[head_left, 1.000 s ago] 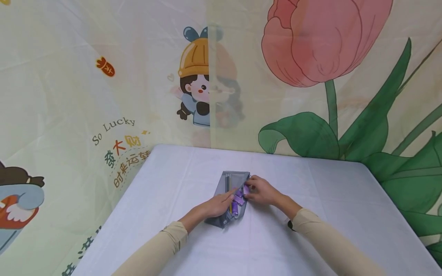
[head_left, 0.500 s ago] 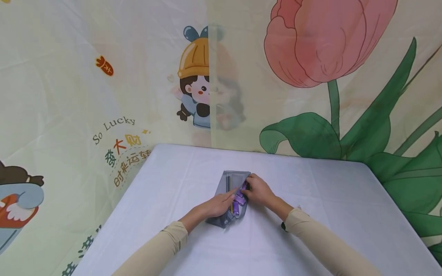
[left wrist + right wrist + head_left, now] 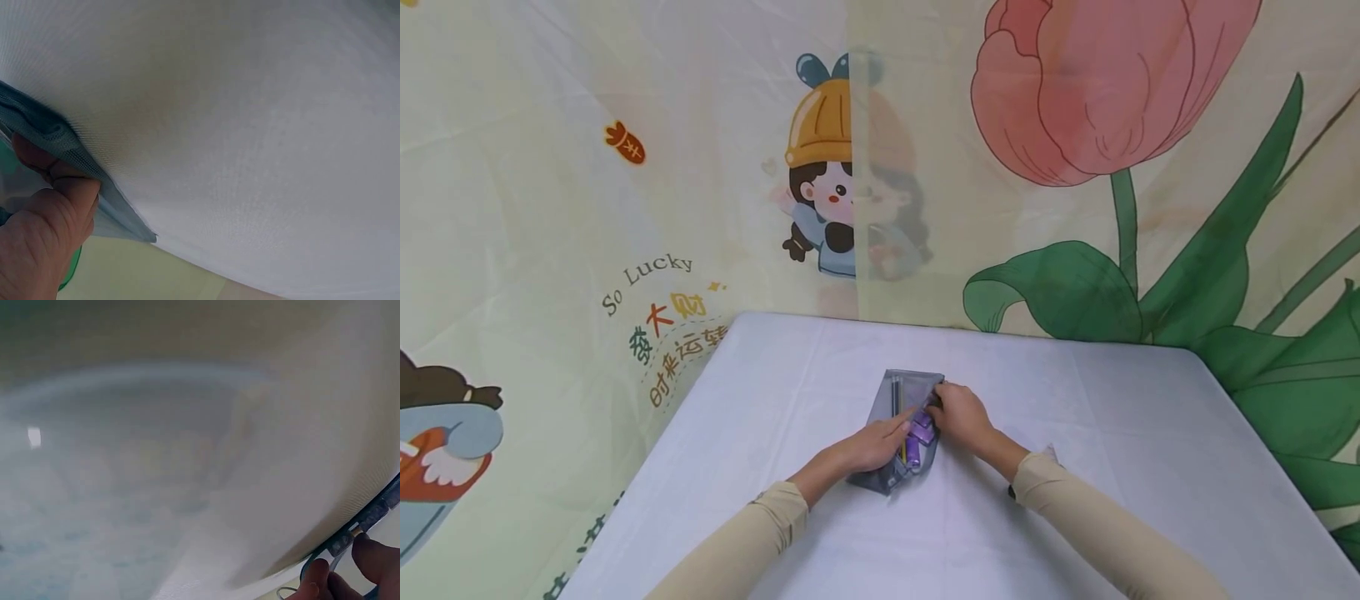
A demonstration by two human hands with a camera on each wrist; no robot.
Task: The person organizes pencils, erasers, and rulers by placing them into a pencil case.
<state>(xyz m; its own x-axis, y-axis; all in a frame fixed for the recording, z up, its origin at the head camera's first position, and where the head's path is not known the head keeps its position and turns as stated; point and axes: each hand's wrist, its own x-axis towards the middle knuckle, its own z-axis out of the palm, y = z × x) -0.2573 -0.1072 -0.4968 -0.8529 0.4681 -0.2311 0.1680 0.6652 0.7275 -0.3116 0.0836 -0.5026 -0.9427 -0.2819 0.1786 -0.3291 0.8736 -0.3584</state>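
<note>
A grey see-through pouch [image 3: 917, 385] lies on the table in the head view. Dark pencils [image 3: 896, 393] and several small purple pieces [image 3: 922, 429] show inside it. My left hand [image 3: 874, 446] lies over the pouch's left side; in the left wrist view, its thumb and finger grip the pouch's teal edge [image 3: 70, 153]. At the pouch's right edge, near the top corner, my right hand [image 3: 964, 412] pinches the rim with its thumb and fingers. Dark blocks in a row [image 3: 375, 514] run along that rim in the right wrist view. The right fingertips are partly hidden.
A white cloth covers the table [image 3: 790, 367]. Behind it hangs a curtain [image 3: 917, 292] printed with a tulip and a cartoon child. A small dark thing [image 3: 1011, 492] shows beside the right sleeve, too small to tell what it is.
My right hand has brought a purple piece from the pouch's right edge inward, and that piece now hardly shows at the fingers. The left hand has stayed on the pouch.
</note>
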